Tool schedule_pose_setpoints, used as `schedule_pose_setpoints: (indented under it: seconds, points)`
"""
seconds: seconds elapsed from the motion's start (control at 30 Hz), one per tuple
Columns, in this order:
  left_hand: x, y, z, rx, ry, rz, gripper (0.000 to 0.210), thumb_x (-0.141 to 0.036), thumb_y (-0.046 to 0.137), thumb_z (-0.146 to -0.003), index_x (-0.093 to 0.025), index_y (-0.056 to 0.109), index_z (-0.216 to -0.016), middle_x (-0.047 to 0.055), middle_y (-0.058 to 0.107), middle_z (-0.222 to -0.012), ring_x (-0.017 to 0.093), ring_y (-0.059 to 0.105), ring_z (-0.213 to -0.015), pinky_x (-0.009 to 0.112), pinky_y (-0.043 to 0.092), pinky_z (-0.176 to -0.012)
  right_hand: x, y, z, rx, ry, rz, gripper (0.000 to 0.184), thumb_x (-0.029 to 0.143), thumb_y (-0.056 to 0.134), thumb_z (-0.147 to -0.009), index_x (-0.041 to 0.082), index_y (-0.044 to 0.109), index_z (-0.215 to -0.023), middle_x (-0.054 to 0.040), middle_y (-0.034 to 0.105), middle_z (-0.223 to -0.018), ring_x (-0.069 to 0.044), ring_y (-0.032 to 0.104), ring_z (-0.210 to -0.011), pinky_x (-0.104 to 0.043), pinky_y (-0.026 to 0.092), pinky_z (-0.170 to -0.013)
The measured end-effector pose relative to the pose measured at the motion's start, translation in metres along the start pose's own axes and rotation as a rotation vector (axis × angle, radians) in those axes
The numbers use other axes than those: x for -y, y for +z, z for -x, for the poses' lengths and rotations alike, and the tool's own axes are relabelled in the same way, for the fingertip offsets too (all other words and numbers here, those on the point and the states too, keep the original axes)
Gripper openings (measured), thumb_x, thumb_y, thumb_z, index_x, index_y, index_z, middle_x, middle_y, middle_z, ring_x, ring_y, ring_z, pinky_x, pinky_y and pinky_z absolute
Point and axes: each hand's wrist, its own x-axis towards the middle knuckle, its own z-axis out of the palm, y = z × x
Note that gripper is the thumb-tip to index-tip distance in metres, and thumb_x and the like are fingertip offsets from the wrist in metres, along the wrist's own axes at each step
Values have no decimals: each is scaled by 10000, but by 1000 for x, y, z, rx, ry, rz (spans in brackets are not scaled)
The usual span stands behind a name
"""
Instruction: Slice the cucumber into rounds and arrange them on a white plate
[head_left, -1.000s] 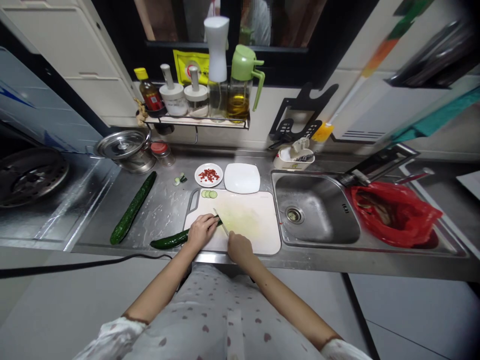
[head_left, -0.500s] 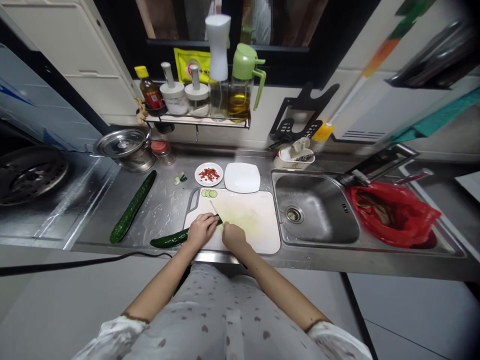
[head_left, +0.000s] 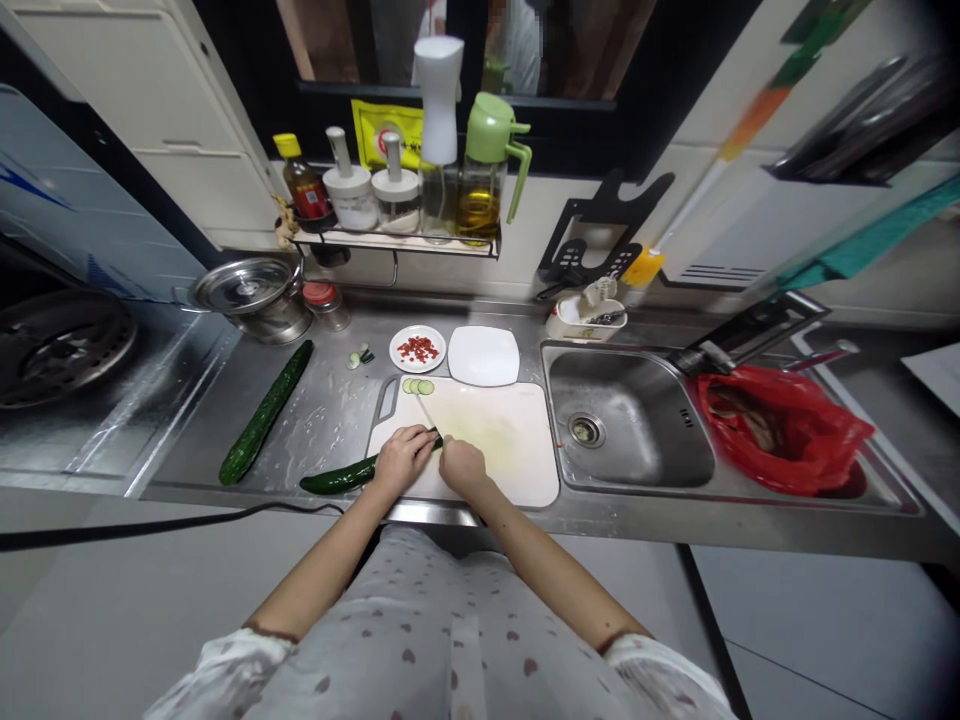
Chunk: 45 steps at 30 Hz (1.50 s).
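My left hand is closed over a dark green cucumber, pressing it down on the white cutting board. The cucumber's cut end shows just right of my fingers, and its other end reaches past the board's left edge. My right hand is closed around a knife; its handle is hidden in the fist and its thin blade points up and left, by the cucumber's cut end. Several pale cucumber slices lie in a row near the board's top left corner.
Behind the board stand a plate of chopped red pieces and a white plate. A whole cucumber lies left, with small cucumber ends nearby. The sink and a red plastic bag are on the right.
My right hand and the knife have shifted slightly left, closer to my left hand. The left hand and the cucumber have hardly moved.
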Motion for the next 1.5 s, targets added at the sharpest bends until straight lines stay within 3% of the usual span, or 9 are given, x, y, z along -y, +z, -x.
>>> schedule_pose_setpoints:
  seconds: [0.33, 0.93, 1.5]
  points:
    - [0, 0, 1, 9, -21, 9, 217, -296, 521, -904, -256, 692, -1031, 42, 659, -1034, 165, 585, -943, 307, 488, -851, -2, -1, 4, 19, 8, -1, 281, 135, 374, -887, 131, 550, -1106, -145, 685, -989, -210, 648, -982, -292, 461, -786]
    - [-3, -3, -1, 81, -113, 1, 246, -321, 491, -910, -270, 694, -1039, 36, 670, -1046, 175, 588, -966, 301, 473, -875, -30, 12, 55, 60, 40, 38, 257, 151, 365, -895, 135, 568, -1052, -153, 684, -948, -243, 661, -905, -318, 450, -706]
    - [-12, -10, -4, 115, -161, -29, 253, -327, 478, -912, -285, 682, -1055, 27, 679, -1049, 174, 598, -975, 293, 476, -862, -45, 6, 66, 21, 8, 44, 286, 222, 333, -929, 162, 576, -1068, -127, 688, -932, -223, 647, -884, -301, 406, -715]
